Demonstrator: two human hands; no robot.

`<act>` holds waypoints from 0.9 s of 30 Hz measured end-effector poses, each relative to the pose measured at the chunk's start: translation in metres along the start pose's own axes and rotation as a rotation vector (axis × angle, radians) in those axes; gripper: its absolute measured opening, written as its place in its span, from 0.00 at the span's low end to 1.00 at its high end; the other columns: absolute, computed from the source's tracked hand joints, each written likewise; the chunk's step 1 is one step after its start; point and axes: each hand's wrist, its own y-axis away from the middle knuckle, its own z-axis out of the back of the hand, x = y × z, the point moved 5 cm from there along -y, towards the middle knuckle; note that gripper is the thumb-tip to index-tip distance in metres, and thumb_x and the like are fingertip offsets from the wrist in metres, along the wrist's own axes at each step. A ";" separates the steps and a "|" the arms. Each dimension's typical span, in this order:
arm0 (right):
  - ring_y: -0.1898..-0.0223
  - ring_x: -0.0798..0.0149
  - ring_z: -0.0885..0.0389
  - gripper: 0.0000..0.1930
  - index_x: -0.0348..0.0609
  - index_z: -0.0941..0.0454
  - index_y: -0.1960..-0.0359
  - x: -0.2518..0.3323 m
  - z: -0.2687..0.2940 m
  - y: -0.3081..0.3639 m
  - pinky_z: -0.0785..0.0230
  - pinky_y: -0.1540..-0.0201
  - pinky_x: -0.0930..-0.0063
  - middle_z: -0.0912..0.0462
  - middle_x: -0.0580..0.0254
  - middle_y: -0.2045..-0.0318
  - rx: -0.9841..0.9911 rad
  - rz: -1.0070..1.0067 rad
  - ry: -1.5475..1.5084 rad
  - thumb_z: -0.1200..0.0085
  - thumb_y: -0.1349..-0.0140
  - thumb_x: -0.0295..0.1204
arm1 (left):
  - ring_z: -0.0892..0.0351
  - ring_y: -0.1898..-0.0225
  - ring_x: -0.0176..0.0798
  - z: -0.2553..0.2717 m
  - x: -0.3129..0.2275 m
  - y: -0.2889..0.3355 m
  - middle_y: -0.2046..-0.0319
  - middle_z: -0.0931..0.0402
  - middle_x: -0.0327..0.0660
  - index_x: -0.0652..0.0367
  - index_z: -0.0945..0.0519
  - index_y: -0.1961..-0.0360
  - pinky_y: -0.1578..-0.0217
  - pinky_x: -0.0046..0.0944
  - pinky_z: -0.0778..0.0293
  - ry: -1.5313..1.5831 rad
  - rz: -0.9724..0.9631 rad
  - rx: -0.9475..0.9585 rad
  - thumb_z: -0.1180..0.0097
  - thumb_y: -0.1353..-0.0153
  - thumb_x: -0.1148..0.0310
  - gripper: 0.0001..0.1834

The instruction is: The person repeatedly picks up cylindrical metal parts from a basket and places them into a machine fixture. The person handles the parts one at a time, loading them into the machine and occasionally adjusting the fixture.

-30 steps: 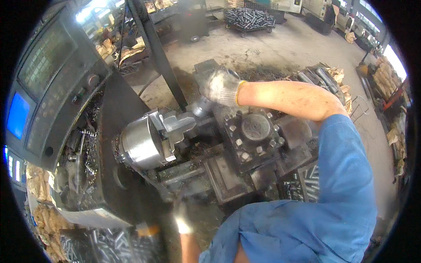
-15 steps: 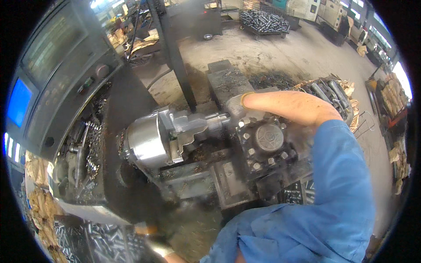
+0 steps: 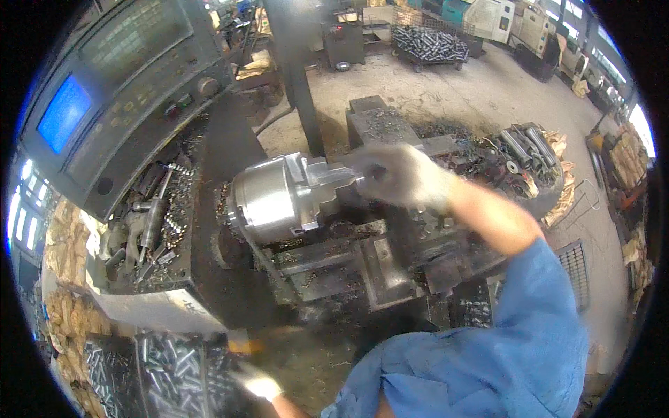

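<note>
The gloved right hand (image 3: 401, 174) looks curled, just right of the lathe chuck (image 3: 267, 200) at left-centre; blur hides any grip. The gloved left hand (image 3: 259, 383), seemingly half open, hold unclear, hangs beside near-left metal cylinders (image 3: 182, 364). Likely a part change, next calling for one cylinder picked cleanly.

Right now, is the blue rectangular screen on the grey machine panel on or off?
On; the blue rectangular screen is lit, glowing brightly.
</note>
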 end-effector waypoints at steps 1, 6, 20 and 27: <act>0.56 0.54 0.09 0.17 0.42 0.14 0.47 0.021 -0.003 0.026 0.17 0.52 0.61 0.10 0.52 0.55 -0.017 0.072 -0.079 0.30 0.39 0.26 | 0.19 0.41 0.52 0.014 -0.001 -0.026 0.40 0.21 0.59 0.69 0.25 0.34 0.37 0.47 0.23 0.406 0.364 0.160 0.44 0.27 0.71 0.23; 0.56 0.55 0.08 0.17 0.42 0.13 0.48 0.060 -0.067 0.128 0.15 0.54 0.63 0.10 0.51 0.57 0.165 0.306 -0.354 0.29 0.38 0.26 | 0.19 0.44 0.64 0.131 -0.119 -0.249 0.45 0.18 0.61 0.72 0.24 0.38 0.39 0.60 0.25 0.638 -0.195 -0.379 0.44 0.30 0.75 0.21; 0.54 0.48 0.11 0.13 0.40 0.13 0.51 -0.024 -0.163 0.202 0.17 0.48 0.59 0.11 0.46 0.56 0.450 -0.101 -0.660 0.33 0.33 0.33 | 0.14 0.51 0.68 0.107 -0.252 -0.461 0.51 0.14 0.61 0.57 0.33 0.25 0.47 0.59 0.19 0.667 -0.097 0.223 0.43 0.31 0.54 0.37; 0.50 0.59 0.11 0.14 0.40 0.13 0.49 0.058 -0.257 0.192 0.20 0.44 0.67 0.10 0.52 0.51 0.730 0.125 -0.478 0.32 0.34 0.32 | 0.14 0.58 0.64 0.104 -0.129 -0.010 0.58 0.14 0.56 0.57 0.17 0.46 0.52 0.57 0.19 0.934 0.251 0.788 0.44 0.31 0.54 0.21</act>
